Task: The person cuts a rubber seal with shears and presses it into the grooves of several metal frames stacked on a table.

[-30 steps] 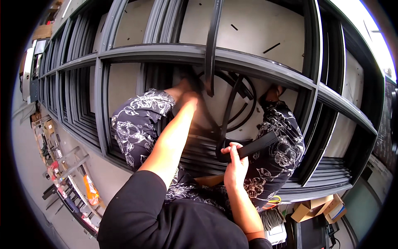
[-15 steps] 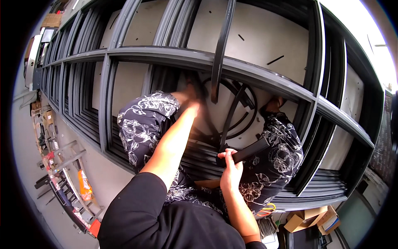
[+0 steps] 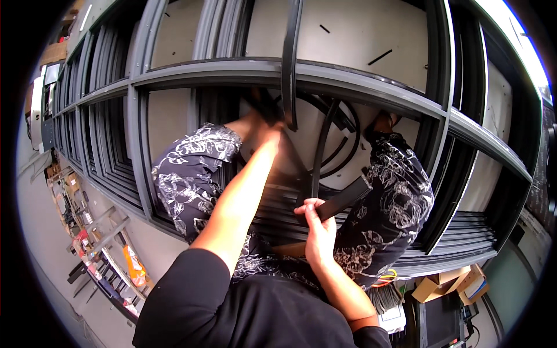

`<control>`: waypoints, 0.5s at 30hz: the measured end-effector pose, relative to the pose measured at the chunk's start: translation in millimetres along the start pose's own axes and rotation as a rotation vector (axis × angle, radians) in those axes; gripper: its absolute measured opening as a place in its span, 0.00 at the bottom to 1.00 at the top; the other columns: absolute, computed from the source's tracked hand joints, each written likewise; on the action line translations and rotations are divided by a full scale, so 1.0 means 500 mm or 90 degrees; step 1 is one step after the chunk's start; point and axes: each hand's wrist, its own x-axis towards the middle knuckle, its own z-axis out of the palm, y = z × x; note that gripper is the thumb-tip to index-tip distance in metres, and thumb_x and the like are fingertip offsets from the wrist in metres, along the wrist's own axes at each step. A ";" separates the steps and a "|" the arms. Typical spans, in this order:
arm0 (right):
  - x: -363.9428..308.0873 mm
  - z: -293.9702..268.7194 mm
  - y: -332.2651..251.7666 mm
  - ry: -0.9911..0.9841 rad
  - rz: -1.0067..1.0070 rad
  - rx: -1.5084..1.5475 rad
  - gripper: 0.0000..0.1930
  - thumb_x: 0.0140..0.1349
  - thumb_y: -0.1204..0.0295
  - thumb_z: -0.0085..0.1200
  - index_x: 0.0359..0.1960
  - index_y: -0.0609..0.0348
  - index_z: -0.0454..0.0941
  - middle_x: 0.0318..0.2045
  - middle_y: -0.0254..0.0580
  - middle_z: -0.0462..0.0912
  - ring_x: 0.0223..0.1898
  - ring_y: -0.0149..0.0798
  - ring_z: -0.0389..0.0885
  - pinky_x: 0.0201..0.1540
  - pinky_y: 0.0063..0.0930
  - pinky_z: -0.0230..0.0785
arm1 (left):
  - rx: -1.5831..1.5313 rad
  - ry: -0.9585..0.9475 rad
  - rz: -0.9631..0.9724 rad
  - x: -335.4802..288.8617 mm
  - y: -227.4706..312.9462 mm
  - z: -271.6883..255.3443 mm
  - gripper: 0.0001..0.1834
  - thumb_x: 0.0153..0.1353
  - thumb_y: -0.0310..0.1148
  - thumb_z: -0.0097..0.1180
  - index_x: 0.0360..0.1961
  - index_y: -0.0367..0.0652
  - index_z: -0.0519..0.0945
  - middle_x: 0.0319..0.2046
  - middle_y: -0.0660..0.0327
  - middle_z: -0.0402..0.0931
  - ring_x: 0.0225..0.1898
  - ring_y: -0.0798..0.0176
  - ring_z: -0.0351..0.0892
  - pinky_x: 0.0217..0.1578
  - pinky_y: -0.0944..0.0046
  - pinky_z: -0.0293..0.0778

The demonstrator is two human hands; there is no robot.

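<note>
My left arm reaches forward between my knees, and my left hand (image 3: 268,134) is smeared by motion beside a blurred dark strip; its grip does not show. In front of my lap, my right hand (image 3: 320,231) is closed around a black bar-shaped piece (image 3: 346,198) with a flat side, which tilts up to the right. A long black strip (image 3: 289,69) hangs over the grey frame's crossbar (image 3: 220,71) close to my left hand. Another black strip (image 3: 322,148) runs down toward my right hand, with a loose black coil (image 3: 350,148) behind it.
Stacked dark grey metal frames (image 3: 110,156) surround my legs on several sides. Short black scraps (image 3: 380,57) lie on the pale floor inside the frames. A ladder (image 3: 119,232) with an orange cloth (image 3: 134,265) is at left, and open cardboard boxes (image 3: 441,283) sit at lower right.
The view has shifted a little. My right hand and the black piece have tilted slightly more upward. My left hand stays forward, blurred in both frames.
</note>
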 end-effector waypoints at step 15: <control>0.067 -0.045 0.098 0.056 -0.073 0.058 0.08 0.67 0.69 0.58 0.39 0.58 0.74 0.30 0.34 0.80 0.34 0.31 0.78 0.46 0.28 0.69 | -0.708 -0.293 0.559 -0.591 0.660 -0.668 0.16 0.74 0.45 0.49 0.44 0.41 0.73 0.26 0.69 0.64 0.22 0.75 0.60 0.24 0.73 0.61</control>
